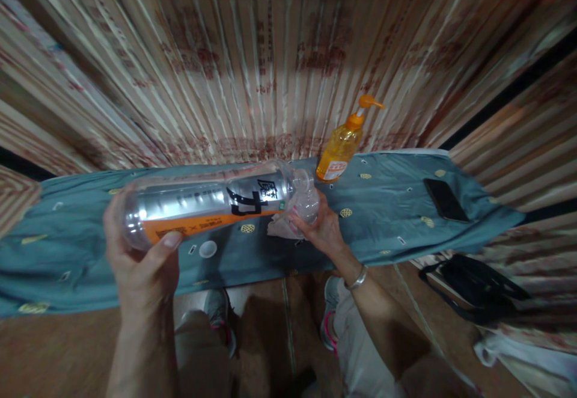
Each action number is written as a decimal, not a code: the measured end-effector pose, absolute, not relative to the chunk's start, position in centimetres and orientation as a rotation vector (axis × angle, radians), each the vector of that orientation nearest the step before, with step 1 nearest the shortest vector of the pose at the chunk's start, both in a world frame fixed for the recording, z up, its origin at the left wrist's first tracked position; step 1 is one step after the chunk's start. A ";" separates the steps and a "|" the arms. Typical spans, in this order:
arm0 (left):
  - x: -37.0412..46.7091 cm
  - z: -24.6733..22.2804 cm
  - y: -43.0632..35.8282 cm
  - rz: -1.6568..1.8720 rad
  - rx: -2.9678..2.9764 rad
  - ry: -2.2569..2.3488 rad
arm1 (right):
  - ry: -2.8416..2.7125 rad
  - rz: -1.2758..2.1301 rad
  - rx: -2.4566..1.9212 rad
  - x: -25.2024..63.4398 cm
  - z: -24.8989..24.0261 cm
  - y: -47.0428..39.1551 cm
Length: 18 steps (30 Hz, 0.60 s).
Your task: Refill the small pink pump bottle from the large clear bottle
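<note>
A large clear plastic bottle (207, 202) with a silver and orange label lies nearly level in the air over the cloth-covered table. My left hand (144, 266) is wrapped round its base end. At the neck end, my right hand (322, 223) grips a small clear container (306, 202), close against the bottle's mouth. Whether the two touch is hard to tell. A pale crumpled piece (283, 227) shows beneath the small container. On the table, left of centre, lies a white round cap (208, 249). An orange pump bottle (340, 148) stands behind my right hand.
The narrow table has a teal patterned cloth (387, 205). A black phone (445, 199) lies at its right. Striped curtains (252, 73) hang behind. A black bag (473, 284) is at the lower right, and shoes (220, 320) show on the floor below.
</note>
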<state>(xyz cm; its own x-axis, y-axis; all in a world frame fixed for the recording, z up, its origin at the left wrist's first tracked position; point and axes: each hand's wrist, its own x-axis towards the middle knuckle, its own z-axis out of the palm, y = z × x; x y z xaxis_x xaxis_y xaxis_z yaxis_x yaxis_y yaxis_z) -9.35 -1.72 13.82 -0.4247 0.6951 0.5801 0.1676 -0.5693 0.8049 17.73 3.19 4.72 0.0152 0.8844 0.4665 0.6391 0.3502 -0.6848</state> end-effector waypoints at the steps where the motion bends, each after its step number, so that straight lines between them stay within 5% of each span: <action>1: -9.3 13.8 -1.7 2.064 1.412 1.199 | -1.703 0.337 -1.369 17.7 4.7 3.2; 18: -9.5 13.6 -1.8 2.008 1.485 1.252 | -1.700 0.329 -1.377 17.7 4.8 3.1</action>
<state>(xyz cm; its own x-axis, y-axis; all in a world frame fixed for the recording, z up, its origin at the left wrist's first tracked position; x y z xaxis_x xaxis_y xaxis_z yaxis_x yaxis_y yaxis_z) -9.54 -1.75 13.63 -0.3923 0.7069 0.5886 0.2174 -0.5505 0.8061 17.68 3.14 4.80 0.0211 0.8837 0.4675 0.6454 0.3451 -0.6815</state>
